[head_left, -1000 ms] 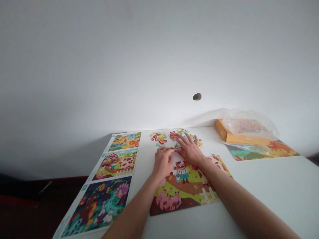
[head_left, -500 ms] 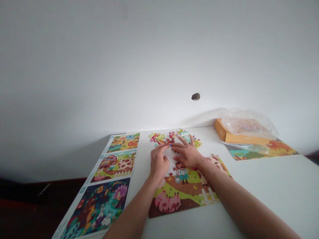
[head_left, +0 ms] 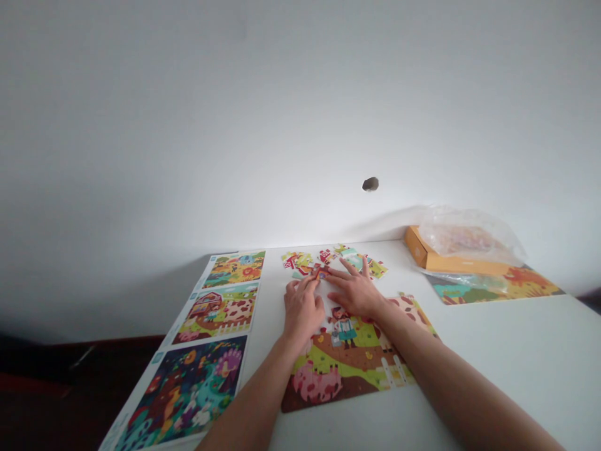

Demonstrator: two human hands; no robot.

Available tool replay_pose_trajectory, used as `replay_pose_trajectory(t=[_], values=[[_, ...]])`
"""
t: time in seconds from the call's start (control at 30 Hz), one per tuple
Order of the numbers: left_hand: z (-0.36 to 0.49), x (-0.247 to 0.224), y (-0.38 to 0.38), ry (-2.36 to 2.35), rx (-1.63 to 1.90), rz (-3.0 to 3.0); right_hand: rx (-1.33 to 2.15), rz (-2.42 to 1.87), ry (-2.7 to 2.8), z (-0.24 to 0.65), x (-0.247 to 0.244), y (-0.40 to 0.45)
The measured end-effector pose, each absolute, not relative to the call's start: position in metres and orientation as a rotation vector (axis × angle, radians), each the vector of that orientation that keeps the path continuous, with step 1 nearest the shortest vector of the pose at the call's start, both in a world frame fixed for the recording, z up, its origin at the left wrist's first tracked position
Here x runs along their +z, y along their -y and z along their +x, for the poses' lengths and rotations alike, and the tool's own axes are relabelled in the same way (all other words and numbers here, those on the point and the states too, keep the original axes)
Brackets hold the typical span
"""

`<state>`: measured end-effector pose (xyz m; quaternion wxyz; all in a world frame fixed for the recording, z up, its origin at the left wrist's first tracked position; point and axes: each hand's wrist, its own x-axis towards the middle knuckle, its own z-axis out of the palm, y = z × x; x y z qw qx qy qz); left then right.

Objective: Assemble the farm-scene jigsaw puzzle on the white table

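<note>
Nearest lies the partly joined farm puzzle (head_left: 354, 360), flat on the white table (head_left: 507, 369); take it as the clock's centre, with twelve towards the wall (head_left: 300, 125); at about eight o'clock is a dark picture sheet (head_left: 197, 388), with a barn picture sheet (head_left: 218, 313) past it at ten. Just beyond the puzzle's far-left part, the left hand (head_left: 303, 310) and the right hand (head_left: 355, 294) reach in side by side, palms apart; their forefingers meet at a red piece (head_left: 322, 274) at eleven; the right hand's other fingers are spread, while the left hand's grip I cannot tell. A second ago the right fingers lay over the loose pieces (head_left: 375, 268) at twelve; now its forefinger has come in to the red piece, so the work seems to centre on fitting there, apart from the joined section; farther off, at two, an orange box (head_left: 416, 245) sits under a clear bag (head_left: 474, 232).
</note>
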<state>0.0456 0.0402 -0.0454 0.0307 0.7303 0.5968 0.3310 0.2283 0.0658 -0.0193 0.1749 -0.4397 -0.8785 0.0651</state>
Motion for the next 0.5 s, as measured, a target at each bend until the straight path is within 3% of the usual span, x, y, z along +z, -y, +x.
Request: replay_pose_trajectory(t=[0.33,0.5], values=[[0.036,-0.052,-0.055,-1.559,1.457,1.741,0.264,-0.942,2.5,0.232,-0.019,-0.064],[0.043,-0.051,-0.053,-1.322,1.505,1.614,0.164,-0.997,2.332,0.229,-0.022,-0.066]])
